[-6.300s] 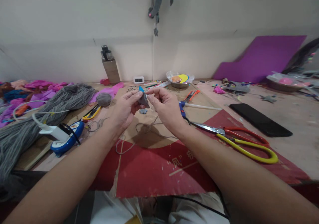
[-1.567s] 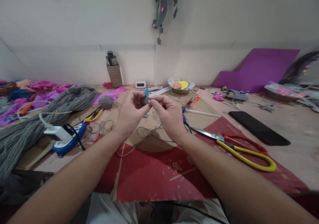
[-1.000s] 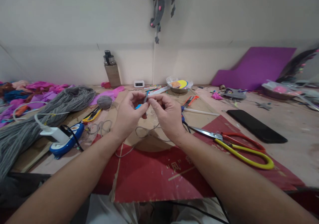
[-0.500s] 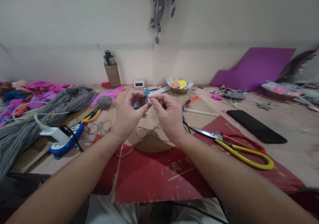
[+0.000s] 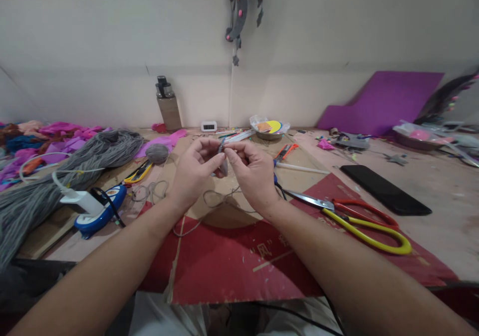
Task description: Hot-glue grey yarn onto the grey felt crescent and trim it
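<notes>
Both hands meet over the middle of the board, fingertips pinched together. My left hand [image 5: 197,169] is closed on a small grey piece [image 5: 224,167], seen almost edge-on between the thumbs; its kind is not clear. From the other side, my right hand [image 5: 251,170] pinches the same piece, its thumb and forefinger against the upper edge. Most of the piece is hidden by the fingers. Below the hands a thin grey yarn strand [image 5: 213,204] lies in loose loops. A small grey yarn ball [image 5: 157,152] sits left of my left hand.
Red-and-yellow-handled scissors [image 5: 359,221] lie right of my right forearm, near a black phone [image 5: 385,190]. A blue power strip [image 5: 100,211] and a grey yarn skein [image 5: 90,156] are on the left. Under my hands is a red-and-brown cardboard sheet [image 5: 239,276]. A yellow cutter [image 5: 138,172] lies beyond.
The grey piece has turned between my fingers; its blue corner, seen above the fingers before, no longer shows. The hands have stayed in nearly the same place.
</notes>
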Tool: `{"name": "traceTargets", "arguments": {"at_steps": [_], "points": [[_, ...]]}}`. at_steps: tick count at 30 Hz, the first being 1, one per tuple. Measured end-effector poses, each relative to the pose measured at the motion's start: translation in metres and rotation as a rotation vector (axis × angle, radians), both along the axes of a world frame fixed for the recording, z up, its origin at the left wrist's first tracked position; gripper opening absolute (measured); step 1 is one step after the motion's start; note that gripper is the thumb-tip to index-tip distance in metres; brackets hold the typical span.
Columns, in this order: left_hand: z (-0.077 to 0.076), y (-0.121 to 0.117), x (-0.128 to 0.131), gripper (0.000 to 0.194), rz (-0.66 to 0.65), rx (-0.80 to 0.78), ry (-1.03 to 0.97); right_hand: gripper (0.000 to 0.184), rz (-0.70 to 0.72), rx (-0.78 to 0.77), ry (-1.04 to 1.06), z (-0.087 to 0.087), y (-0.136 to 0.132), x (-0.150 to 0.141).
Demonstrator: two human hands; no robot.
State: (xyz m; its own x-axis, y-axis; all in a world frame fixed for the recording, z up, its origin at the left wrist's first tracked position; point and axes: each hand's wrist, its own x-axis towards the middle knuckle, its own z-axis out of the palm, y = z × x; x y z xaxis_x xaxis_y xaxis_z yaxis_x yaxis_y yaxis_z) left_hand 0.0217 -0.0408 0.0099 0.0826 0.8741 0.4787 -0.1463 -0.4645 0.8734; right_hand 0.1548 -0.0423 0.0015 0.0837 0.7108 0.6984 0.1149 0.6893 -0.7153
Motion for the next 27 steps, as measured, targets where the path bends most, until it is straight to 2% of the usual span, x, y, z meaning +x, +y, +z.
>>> {"name": "traceTargets", "arguments": {"at_steps": [3,6,14,21,27], "points": [[-0.0016,-0.0008,0.0021,0.026,-0.069,-0.035,-0.053,0.011,-0.075,0.080,-0.093,-0.0008,-0.0008,0.0020],[-0.0009,-0.0022,0.0051,0.028,-0.077,-0.035,-0.099,0.013,-0.156,0.172,-0.193,-0.0004,-0.0022,0.0037],[0.0024,-0.0014,0.0054,0.024,-0.046,-0.083,-0.207,0.025,-0.157,0.389,-0.419,-0.0039,-0.0010,0.0017],[0.0052,-0.0010,0.0049,0.017,-0.037,-0.134,-0.263,0.032,-0.154,0.378,-0.551,-0.0084,0.0006,0.0015],[0.0059,0.0026,0.0025,0.015,0.068,-0.133,-0.274,0.040,-0.125,0.341,-0.607,-0.0091,0.0003,-0.0006]]}}
